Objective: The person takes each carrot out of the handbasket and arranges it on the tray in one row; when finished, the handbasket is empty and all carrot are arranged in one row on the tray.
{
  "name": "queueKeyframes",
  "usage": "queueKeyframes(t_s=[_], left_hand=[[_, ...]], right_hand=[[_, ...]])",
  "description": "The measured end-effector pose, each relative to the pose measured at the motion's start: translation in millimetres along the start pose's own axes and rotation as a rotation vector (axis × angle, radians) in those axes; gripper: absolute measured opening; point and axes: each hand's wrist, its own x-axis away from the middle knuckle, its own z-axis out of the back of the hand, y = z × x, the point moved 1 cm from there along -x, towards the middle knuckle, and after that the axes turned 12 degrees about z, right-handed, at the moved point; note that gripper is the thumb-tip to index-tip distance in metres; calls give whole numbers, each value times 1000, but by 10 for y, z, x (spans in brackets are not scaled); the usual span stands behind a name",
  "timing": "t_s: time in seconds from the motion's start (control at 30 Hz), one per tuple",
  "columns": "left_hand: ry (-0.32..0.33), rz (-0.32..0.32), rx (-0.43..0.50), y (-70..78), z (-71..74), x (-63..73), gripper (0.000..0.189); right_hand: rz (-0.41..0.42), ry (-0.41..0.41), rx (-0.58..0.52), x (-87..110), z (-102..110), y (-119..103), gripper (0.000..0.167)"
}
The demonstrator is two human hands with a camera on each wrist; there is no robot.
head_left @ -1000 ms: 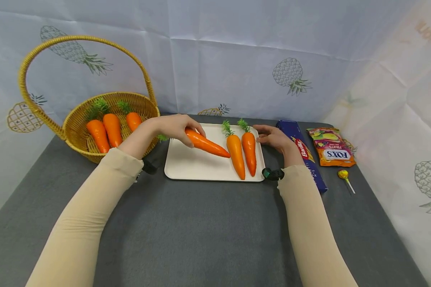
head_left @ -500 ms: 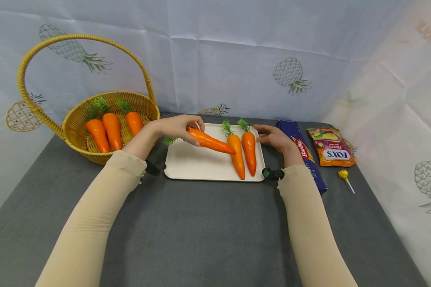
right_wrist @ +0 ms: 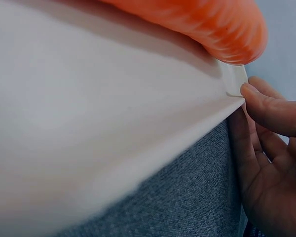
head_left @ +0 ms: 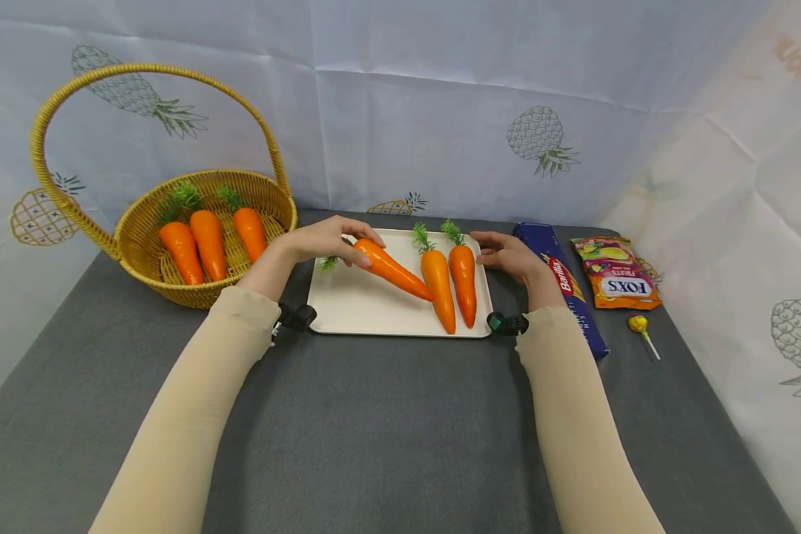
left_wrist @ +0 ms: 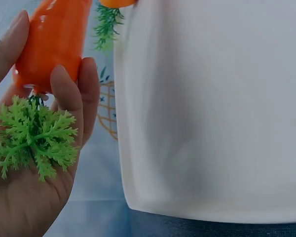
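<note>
My left hand [head_left: 323, 241] grips an orange carrot [head_left: 394, 271] near its leafy end, slanting over the cream tray [head_left: 367, 311] with the tip pointing down to the right. In the left wrist view, thumb and fingers wrap the carrot's thick end [left_wrist: 52, 47], and its green leaves [left_wrist: 34, 138] lie over the palm. Two more carrots lie side by side on the tray's right half, one lighter orange [head_left: 438, 289] and one redder [head_left: 463, 285]; the held tip overlaps the lighter one. My right hand [head_left: 512, 261] pinches the tray's far right corner, thumb on the rim [right_wrist: 241, 98].
Left of the tray stands a yellow wicker basket [head_left: 196, 298] with a tall handle and three carrots inside. To the right lie a blue Barilla pasta box [head_left: 564, 285], a Fox's candy bag [head_left: 617, 274] and a lollipop [head_left: 638, 325]. A pineapple-print cloth hangs behind.
My left hand has shifted slightly right, bringing the carrot further over the tray; the carrot's tip rose, then dipped beside the lighter carrot. My right hand has stayed at the tray corner.
</note>
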Motion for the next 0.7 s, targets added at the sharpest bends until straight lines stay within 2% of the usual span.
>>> queueKeyframes(t_s=[0.23,0.43,0.53,0.7], left_hand=[[-1,31,-70,37,-5,-53,45],[13,65,-148,99,-18,-119,51],[25,81,-142,115,-28,-161,49],[32,75,-136,116,-42,-224,40]], right_hand=[[-2,2,5,5,1,2,60],[-5,5,0,3,1,7,60],[-2,2,-5,16,-4,-17,60],[-7,-7,-27,73,-21,-126,61]])
